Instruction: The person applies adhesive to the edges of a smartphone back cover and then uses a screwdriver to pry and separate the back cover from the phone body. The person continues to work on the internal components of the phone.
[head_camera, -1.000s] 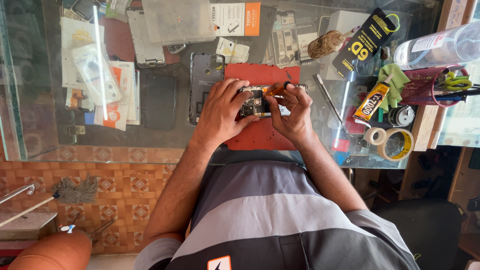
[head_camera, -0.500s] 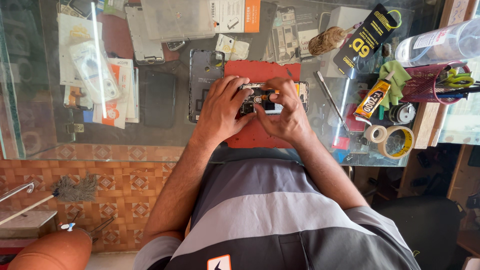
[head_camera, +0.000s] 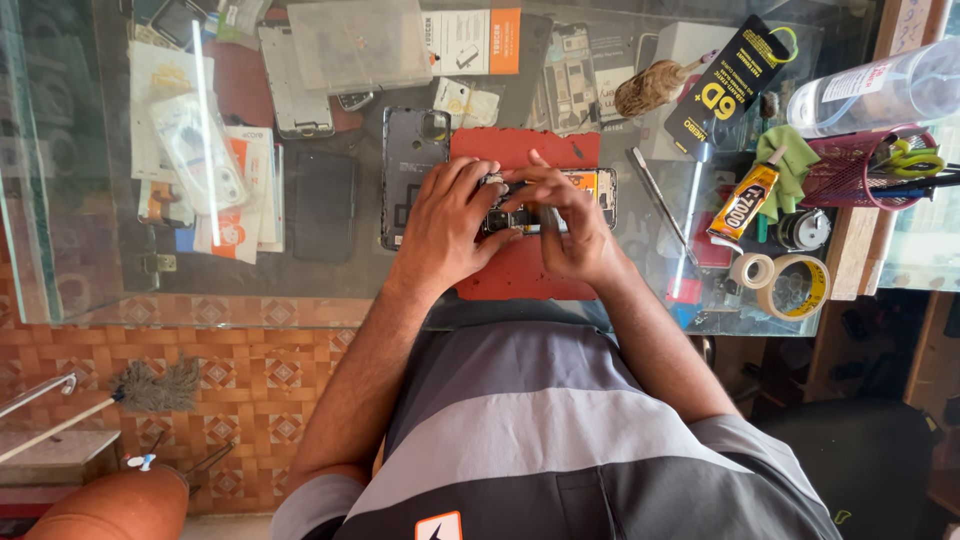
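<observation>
While both hands grip opened phone (head_camera: 590, 190), red mat (head_camera: 525, 275) edges crowded.

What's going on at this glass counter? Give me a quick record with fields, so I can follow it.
Place: glass counter above a tiled front
Work surface: red mat
Thing in hand: opened phone, insides showing, lying on the mat
Left hand: grips the phone's left end
Right hand: fingers pinched over the phone's middle; any tool is too small to tell
Beside the mat: dark phone back cover
To the right: glue tube, tape rolls, red mesh basket
</observation>
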